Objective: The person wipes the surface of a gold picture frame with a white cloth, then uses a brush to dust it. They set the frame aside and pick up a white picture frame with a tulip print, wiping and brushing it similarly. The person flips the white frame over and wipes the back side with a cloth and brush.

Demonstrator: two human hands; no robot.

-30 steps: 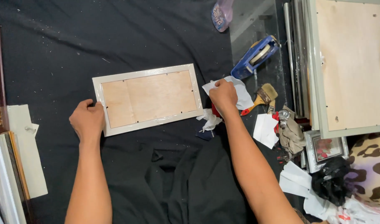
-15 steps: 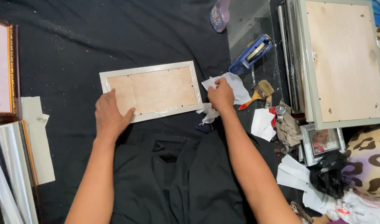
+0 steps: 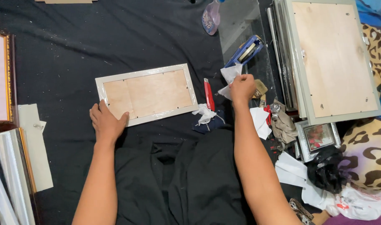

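Observation:
A small white picture frame [image 3: 147, 94] lies face down on black cloth, its plywood back showing. My left hand [image 3: 105, 121] rests flat on its near left corner. To the right, my right hand [image 3: 242, 88] is closed on a piece of crumpled white paper [image 3: 230, 76], just below a blue staple gun [image 3: 244, 51]. A red utility knife [image 3: 208, 95] lies between the frame and my right hand, uncovered.
A large frame [image 3: 332, 58] lies face down at the right beside a glass sheet [image 3: 240, 23]. Paper scraps, a small framed photo [image 3: 317, 137] and a black bag clutter the right side. Gold-edged frames [image 3: 3, 75] stand at the left. A spray bottle [image 3: 211, 16] lies at the top.
My right hand moved right with the white paper, exposing the red knife. My left hand slid along the frame's near edge to its left corner. The camera view shifted.

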